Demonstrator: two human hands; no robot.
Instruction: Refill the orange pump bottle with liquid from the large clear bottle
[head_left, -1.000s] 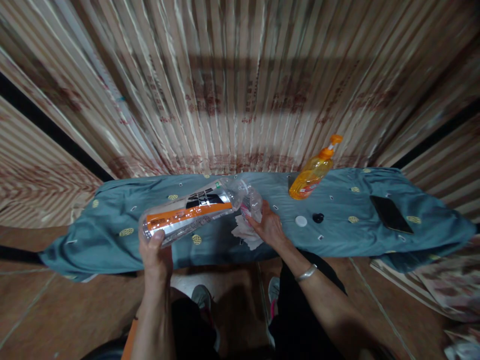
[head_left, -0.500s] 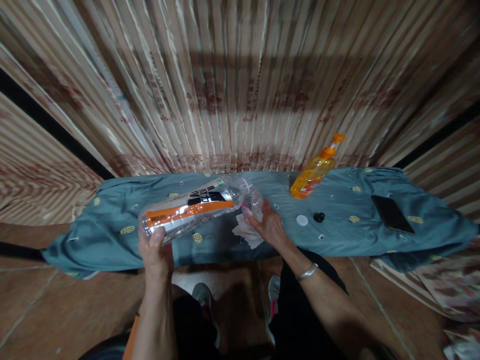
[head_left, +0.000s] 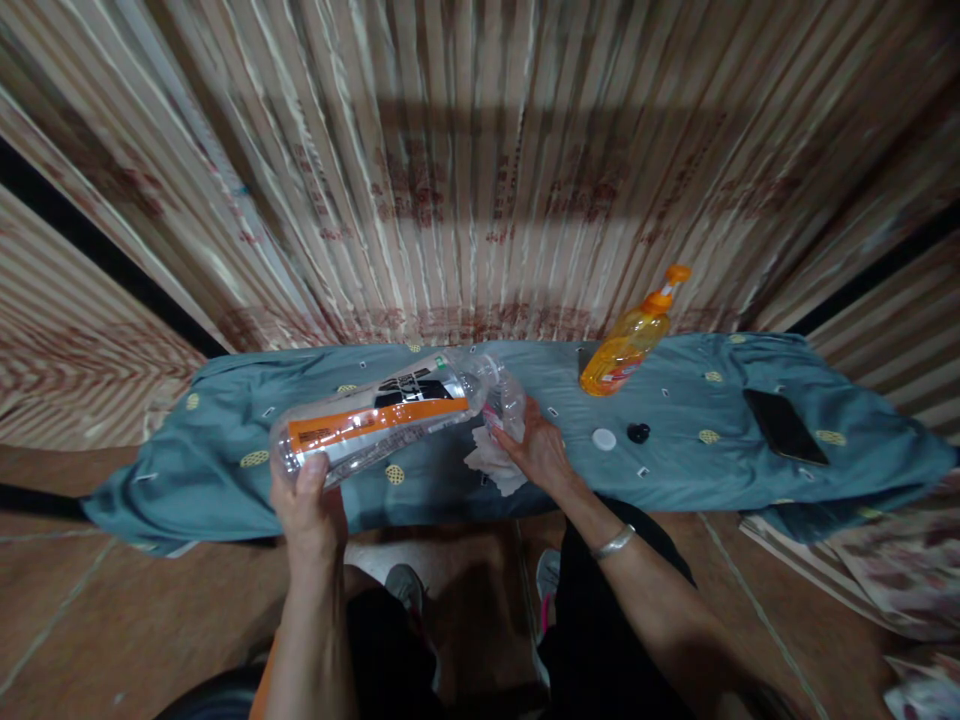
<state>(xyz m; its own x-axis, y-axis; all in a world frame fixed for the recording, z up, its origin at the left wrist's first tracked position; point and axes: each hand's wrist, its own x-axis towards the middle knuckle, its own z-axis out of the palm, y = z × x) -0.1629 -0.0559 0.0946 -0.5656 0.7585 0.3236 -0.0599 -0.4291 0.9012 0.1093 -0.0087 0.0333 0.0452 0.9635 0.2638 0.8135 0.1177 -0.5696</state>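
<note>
Over the past second little had changed: the left hand (head_left: 306,500) had only shifted the big bottle's (head_left: 379,424) base slightly leftward, so the tilt held steady. It stayed curled around that base, the clear, orange-labelled bottle lying nearly level above the blue cloth (head_left: 217,460), neck toward a small bottle (head_left: 508,402). The right hand (head_left: 541,452) was closed on the small bottle, over a white tissue (head_left: 491,468). Further right lay two caps, one white (head_left: 603,439) and one black (head_left: 637,433), one orange pump bottle (head_left: 630,340), and one phone (head_left: 784,427).
</note>
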